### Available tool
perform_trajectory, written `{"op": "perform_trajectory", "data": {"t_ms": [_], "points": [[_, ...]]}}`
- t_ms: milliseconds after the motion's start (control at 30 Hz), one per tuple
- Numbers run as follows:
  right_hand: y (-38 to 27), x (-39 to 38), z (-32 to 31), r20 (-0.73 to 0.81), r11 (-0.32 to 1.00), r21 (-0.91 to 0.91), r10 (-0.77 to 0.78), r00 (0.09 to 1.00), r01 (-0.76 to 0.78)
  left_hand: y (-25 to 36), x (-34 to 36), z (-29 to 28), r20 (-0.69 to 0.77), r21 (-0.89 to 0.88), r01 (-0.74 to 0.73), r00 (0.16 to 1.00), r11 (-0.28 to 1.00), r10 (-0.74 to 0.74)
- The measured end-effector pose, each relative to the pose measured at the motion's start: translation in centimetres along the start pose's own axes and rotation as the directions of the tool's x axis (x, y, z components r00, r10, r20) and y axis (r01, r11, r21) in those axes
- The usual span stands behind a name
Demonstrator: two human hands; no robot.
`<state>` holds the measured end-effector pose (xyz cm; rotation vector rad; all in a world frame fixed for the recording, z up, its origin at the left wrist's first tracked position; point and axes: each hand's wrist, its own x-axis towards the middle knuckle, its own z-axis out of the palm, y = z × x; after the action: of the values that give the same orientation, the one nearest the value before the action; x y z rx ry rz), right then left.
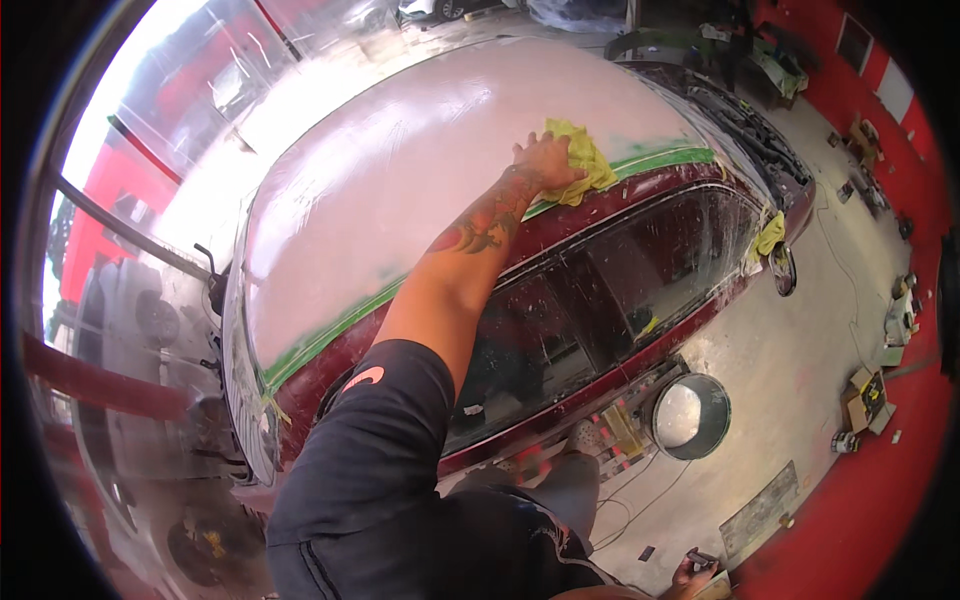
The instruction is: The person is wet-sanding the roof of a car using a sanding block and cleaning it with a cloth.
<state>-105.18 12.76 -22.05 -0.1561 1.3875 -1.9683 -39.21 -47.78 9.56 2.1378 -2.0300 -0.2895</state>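
My left arm stretches across the side of a dark red car to its roof (380, 190), which has a pale pinkish, partly glossy coat. On the roof near its green-edged side, my left hand (545, 163) holds a crumpled yellow cloth (582, 165). Some fingertips show on the surface; the thumb and palm are partly hidden. Low at the right of the view, my right hand (690, 572) is closed around a small dark object (702, 558) whose kind I cannot make out. A pale flat piece (716, 586) shows beside it.
A second yellow cloth (770, 234) lies by the side mirror (783, 270). A dark bucket (690, 416) with whitish contents stands beside the car. Cords (640, 505) trail over the floor. An open cardboard box (868, 400) and a can (845, 441) sit near the red wall.
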Motion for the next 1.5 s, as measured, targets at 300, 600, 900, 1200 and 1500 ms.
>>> {"op": "perform_trajectory", "data": {"t_ms": [300, 600, 900, 1200, 1500], "points": [[5.3, 6.3, 48.0, 0.198, 0.953, -0.214, 0.258, 0.946, -0.215, -0.9, 1.5, 5.8, -0.039, -0.009, 0.009, 0.999, 1.000, -0.010], [16.4, -7.6, 81.0, 0.840, 0.988, -0.083, 0.139, 0.524, -0.129, -16.6, -10.6, 3.6, -0.318, -0.056, 0.333, 0.888, 0.941, -0.332], [20.7, -9.7, 81.6, 0.857, 0.999, 0.001, 0.021, 0.515, -0.043, -35.5, -33.2, -1.2, -0.206, -0.026, 0.930, 0.353, 0.366, -0.913], [21.9, -10.9, 80.0, 0.832, 0.988, 0.104, -0.151, 0.534, 0.117, -39.1, -24.0, -0.8, -0.179, -0.156, 0.869, 0.442, 0.469, -0.879], [23.6, -10.6, 79.1, 0.752, 0.989, 0.076, -0.139, 0.645, 0.126, -17.3, 3.0, 1.9, -0.057, -0.109, 0.317, 0.944, 0.942, -0.324]]}}
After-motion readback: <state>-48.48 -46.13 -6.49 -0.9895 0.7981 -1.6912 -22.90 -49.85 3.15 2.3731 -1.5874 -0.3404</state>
